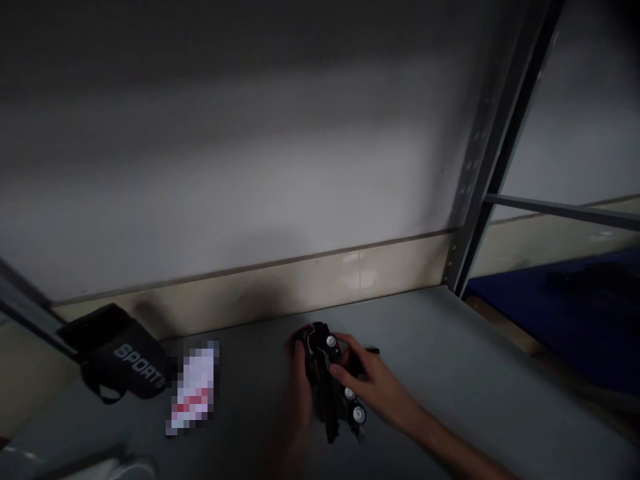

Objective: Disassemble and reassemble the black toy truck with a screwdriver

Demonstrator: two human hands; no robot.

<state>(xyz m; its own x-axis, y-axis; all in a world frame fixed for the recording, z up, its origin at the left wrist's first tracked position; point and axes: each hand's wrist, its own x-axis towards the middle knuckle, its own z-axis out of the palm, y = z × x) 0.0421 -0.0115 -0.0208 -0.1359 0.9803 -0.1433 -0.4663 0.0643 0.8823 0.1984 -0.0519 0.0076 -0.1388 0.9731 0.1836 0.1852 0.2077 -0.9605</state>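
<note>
In the head view, a dark black object with several silver round discs (327, 393) is held between my two hands above the grey surface. Its exact kind does not show in the dim light. My left hand (300, 373) wraps around its left side, thumb along the near face. From the right, my right hand (364, 369) closes on its upper part, thumb and fingers near the uppermost disc. Two more discs show lower down, below the right hand. Part of a small dark piece sticks out behind my right fingers.
A black pouch lettered SPORT (133, 357) lies on the grey shelf (420, 340) at left, beside a blurred white and red packet (195, 387). A metal upright (480, 173) stands at right, with a blue surface (560, 313) beyond. A wall closes the back.
</note>
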